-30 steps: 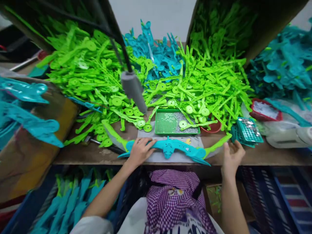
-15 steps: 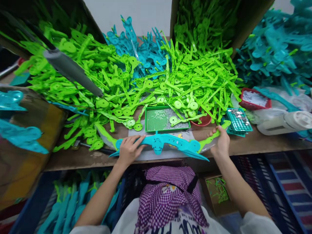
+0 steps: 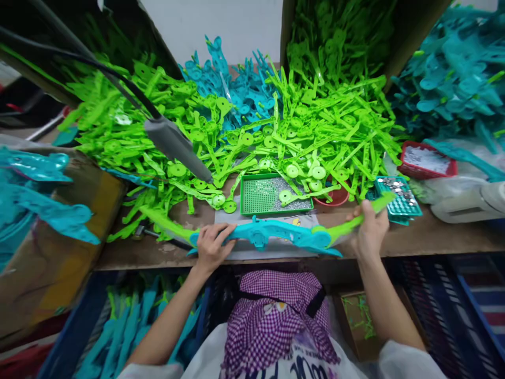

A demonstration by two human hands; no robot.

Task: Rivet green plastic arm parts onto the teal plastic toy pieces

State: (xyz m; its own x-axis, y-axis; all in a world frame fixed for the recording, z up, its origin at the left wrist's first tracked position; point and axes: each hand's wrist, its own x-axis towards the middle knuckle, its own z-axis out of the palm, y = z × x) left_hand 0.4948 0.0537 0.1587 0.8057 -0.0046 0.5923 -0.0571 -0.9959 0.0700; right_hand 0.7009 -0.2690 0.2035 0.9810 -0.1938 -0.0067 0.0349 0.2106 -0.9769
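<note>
A bow-shaped blue plastic body (image 3: 274, 235) with a green plastic arm at each end spans the table's front edge. My left hand (image 3: 214, 247) is closed around the body's left end, near the left green arm (image 3: 168, 225). My right hand (image 3: 370, 231) grips the right green arm (image 3: 344, 229) close to its outer tip, which is blurred. Just beyond the body lies a green tray (image 3: 252, 196) of small metal pieces, with a loose green part (image 3: 290, 196) over its right side. A grey powered screwdriver (image 3: 177, 147) hangs at an angle on the left.
Heaps of green arms (image 3: 335, 126) and blue bodies (image 3: 240, 89) fill the back. On the right stand a red basket (image 3: 428, 160), teal trays (image 3: 398, 197) of metal discs and a white bottle (image 3: 469, 202). A cardboard box (image 3: 84, 195) borders the left.
The bow-shaped piece has turned about its length, its face now angled differently. My right hand has shifted outward with the green arm. The view has moved slightly, and the screwdriver appears further right.
</note>
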